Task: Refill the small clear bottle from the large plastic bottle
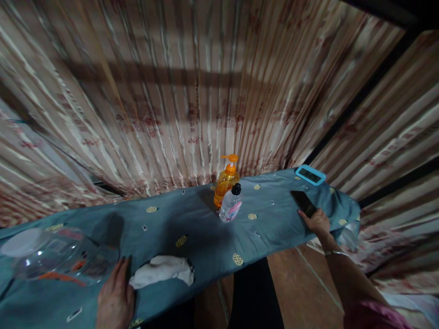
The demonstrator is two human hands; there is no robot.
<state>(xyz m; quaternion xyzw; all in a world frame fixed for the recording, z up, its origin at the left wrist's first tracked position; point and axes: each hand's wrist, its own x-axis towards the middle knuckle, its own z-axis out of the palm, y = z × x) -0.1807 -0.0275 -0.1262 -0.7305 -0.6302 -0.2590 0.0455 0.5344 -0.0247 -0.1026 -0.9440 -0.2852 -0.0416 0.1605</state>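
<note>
We saw a long bench covered in a blue-grey cloth with small yellow medallions, set before pinkish striped curtains. The right hand reached out to the far right part of the bench, its fingers spread flat and touching the near end of a flat black rectangular phone that lay on the cloth; nothing was clamped in them. Just beyond the phone, near the bench's right end, lay a small turquoise-framed digital clock. The left hand rested palm down on the near edge of the bench, fingers together and flat, holding nothing. It lay between a clear glass bowl with orange markings on its left and a crumpled white cloth just beside it on its right. Near the middle of the bench stood an orange pump bottle of liquid soap, and touching it in front leaned a small clear plastic bottle with a black cap.
</note>
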